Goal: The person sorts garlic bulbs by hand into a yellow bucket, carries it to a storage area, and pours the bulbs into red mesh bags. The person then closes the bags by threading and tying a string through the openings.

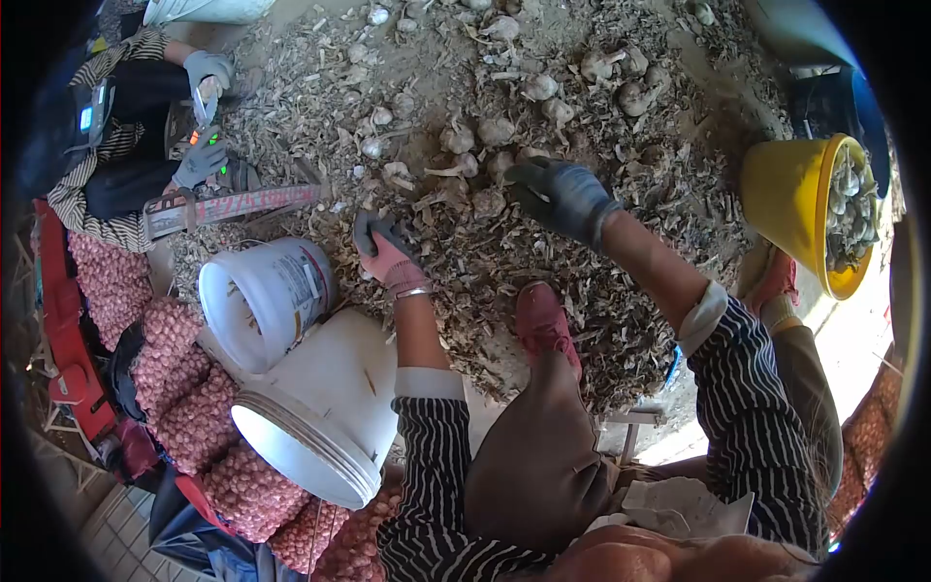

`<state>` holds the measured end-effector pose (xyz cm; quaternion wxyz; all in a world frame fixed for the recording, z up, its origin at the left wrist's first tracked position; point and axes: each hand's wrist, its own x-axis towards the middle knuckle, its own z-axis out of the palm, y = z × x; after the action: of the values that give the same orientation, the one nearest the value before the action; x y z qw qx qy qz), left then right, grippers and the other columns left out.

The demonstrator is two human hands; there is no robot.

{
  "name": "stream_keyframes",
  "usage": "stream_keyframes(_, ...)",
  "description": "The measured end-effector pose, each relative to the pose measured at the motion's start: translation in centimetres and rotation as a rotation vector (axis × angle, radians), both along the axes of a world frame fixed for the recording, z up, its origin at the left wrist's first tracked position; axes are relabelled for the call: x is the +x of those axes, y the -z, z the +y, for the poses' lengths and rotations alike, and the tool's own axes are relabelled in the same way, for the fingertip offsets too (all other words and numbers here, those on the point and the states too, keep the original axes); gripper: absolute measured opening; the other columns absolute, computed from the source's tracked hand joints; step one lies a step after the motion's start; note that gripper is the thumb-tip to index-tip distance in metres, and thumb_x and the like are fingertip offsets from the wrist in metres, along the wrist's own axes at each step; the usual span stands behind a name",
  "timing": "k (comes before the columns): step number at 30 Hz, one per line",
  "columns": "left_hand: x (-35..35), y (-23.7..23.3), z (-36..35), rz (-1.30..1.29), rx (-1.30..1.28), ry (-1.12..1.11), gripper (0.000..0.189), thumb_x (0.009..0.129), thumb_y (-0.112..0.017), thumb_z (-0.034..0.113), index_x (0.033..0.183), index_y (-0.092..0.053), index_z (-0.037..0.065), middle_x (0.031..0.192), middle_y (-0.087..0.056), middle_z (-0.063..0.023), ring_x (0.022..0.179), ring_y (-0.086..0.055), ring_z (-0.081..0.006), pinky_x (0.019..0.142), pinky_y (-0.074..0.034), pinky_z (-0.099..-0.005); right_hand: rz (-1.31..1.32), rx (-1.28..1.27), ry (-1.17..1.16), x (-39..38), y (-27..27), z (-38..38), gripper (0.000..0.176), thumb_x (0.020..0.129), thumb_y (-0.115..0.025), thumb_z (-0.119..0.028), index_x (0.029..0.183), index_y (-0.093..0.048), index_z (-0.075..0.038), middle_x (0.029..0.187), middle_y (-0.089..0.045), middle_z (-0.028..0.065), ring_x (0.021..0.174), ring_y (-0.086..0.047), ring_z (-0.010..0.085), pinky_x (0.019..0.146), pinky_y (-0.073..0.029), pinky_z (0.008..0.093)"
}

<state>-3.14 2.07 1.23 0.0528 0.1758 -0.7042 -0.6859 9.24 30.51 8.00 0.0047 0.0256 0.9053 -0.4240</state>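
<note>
My left hand [384, 250], in a pink glove with grey fingers, is low over the litter of dry husks [436, 276]. Its fingers curl in, and whatever they may hold is hidden. My right hand [562, 199], in a dark grey glove, reaches over the heap with fingers stretched toward the garlic bulbs. Close by its fingertips lie a garlic bulb [496, 131] and another bulb with a stem stub [458, 166]. A third garlic bulb [488, 203] rests on the husks between my hands.
Two white buckets [339, 388] lie tipped at the left, beside net sacks of garlic [204, 407]. A yellow bucket [786, 194] holding garlic leans at the right. At upper left another person's gloved hands [202, 160] work beside a metal bar [233, 206]. My pink shoe [545, 325] stands among the husks.
</note>
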Motion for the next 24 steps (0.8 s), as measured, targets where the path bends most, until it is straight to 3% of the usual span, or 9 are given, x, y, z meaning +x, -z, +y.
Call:
stream_keyframes(2, -3.0, 2.8, -1.8, 0.053, -0.35, -0.008, 0.025, 0.086, -0.057, 0.008, 0.11, -0.064, 0.003, 0.083, -0.066, -0.009, 0.068, -0.063, -0.0151, 0.058, -0.051, -0.0264, -0.09, 0.115, -0.036, -4.8, 1.0, -2.5, 0.031, 0.086, -0.056, -0.017, 0.116, -0.06, -0.011, 0.105, -0.064, 0.015, 0.093, -0.063, 0.0331, 0.079, -0.051, 0.042)
stream_keyframes(5, -5.4, 1.9, -0.5, 0.172, -0.256, 0.182, 0.028, 0.085, -0.06, 0.012, 0.112, -0.064, 0.005, 0.089, -0.067, -0.0124, 0.075, -0.065, -0.0209, 0.066, -0.052, -0.0304, -0.194, 0.273, -0.084, -8.1, 2.7, -4.7, 0.035, 0.086, -0.056, -0.02, 0.12, -0.058, -0.012, 0.11, -0.062, 0.0151, 0.094, -0.063, 0.0333, 0.079, -0.05, 0.043)
stream_keyframes(7, -8.1, -1.4, 2.6, 0.007, -0.926, 0.431, 0.046, 0.084, -0.063, 0.019, 0.127, -0.055, 0.007, 0.124, -0.055, -0.0188, 0.107, -0.058, -0.0317, 0.091, -0.048, -0.0402, -0.219, 0.341, -0.121, -9.4, 3.5, -5.6, 0.036, 0.087, -0.054, -0.02, 0.122, -0.056, -0.013, 0.111, -0.062, 0.0163, 0.094, -0.063, 0.0333, 0.078, -0.05, 0.0428)
stream_keyframes(8, -9.4, -1.1, 3.5, 0.005, -0.923, 0.428, 0.046, 0.084, -0.063, 0.019, 0.127, -0.055, 0.007, 0.124, -0.055, -0.0188, 0.107, -0.058, -0.0317, 0.091, -0.048, -0.0402, -0.285, 0.436, -0.162, -9.9, 4.0, -6.0, 0.037, 0.087, -0.052, -0.02, 0.123, -0.056, -0.013, 0.112, -0.061, 0.0173, 0.094, -0.063, 0.0336, 0.079, -0.05, 0.0429)
stream_keyframes(10, -11.1, -1.1, 5.2, 0.021, -1.266, 0.626, 0.068, 0.078, -0.069, 0.034, 0.138, -0.044, 0.015, 0.139, -0.04, -0.02, 0.121, -0.046, -0.0362, 0.102, -0.039, -0.0453, -0.267, 0.601, -0.156, -9.6, 5.0, -6.7, 0.039, 0.088, -0.049, -0.023, 0.126, -0.054, -0.015, 0.115, -0.06, 0.0169, 0.096, -0.063, 0.0339, 0.08, -0.049, 0.045)
stream_keyframes(13, -12.9, -1.1, 6.7, -0.024, -1.581, 0.708, 0.084, 0.075, -0.07, 0.044, 0.145, -0.033, 0.018, 0.149, -0.025, -0.0169, 0.128, -0.038, -0.0362, 0.104, -0.036, -0.0458, -0.422, 0.468, -0.105, -8.2, 5.0, -5.9, 0.037, 0.091, -0.044, -0.02, 0.126, -0.055, -0.02, 0.116, -0.058, 0.0141, 0.105, -0.059, 0.0336, 0.085, -0.046, 0.0465)
stream_keyframes(15, -14.5, -1.0, 7.1, -0.021, -1.629, 0.775, 0.089, 0.075, -0.067, 0.049, 0.149, -0.024, 0.024, 0.154, -0.015, -0.0166, 0.128, -0.037, -0.0409, 0.104, -0.036, -0.044, -0.362, 0.487, -0.117, -7.3, 5.7, -5.3, 0.037, 0.09, -0.047, -0.022, 0.125, -0.055, -0.018, 0.118, -0.057, 0.0142, 0.106, -0.058, 0.0335, 0.085, -0.047, 0.0466)
stream_keyframes(18, -15.6, -0.2, 7.8, 0.033, -1.785, 0.854, 0.082, 0.077, -0.069, 0.047, 0.146, -0.03, 0.028, 0.15, -0.021, -0.0147, 0.128, -0.037, -0.0367, 0.101, -0.039, -0.0441, -0.22, 0.47, -0.1, -5.8, 7.1, -4.9, 0.039, 0.087, -0.052, -0.027, 0.124, -0.056, -0.016, 0.119, -0.056, 0.014, 0.109, -0.056, 0.0332, 0.086, -0.047, 0.0463)
stream_keyframes(24, -17.0, 2.5, 6.3, 0.075, -1.642, 0.855, 0.076, 0.076, -0.071, 0.043, 0.143, -0.036, 0.029, 0.145, -0.028, -0.0172, 0.117, -0.05, -0.0378, 0.096, -0.044, -0.043, -0.179, 0.443, -0.094, -5.7, 7.0, -4.8, 0.046, 0.082, -0.06, -0.033, 0.124, -0.056, -0.016, 0.119, -0.056, 0.0122, 0.112, -0.054, 0.0325, 0.087, -0.047, 0.0461)
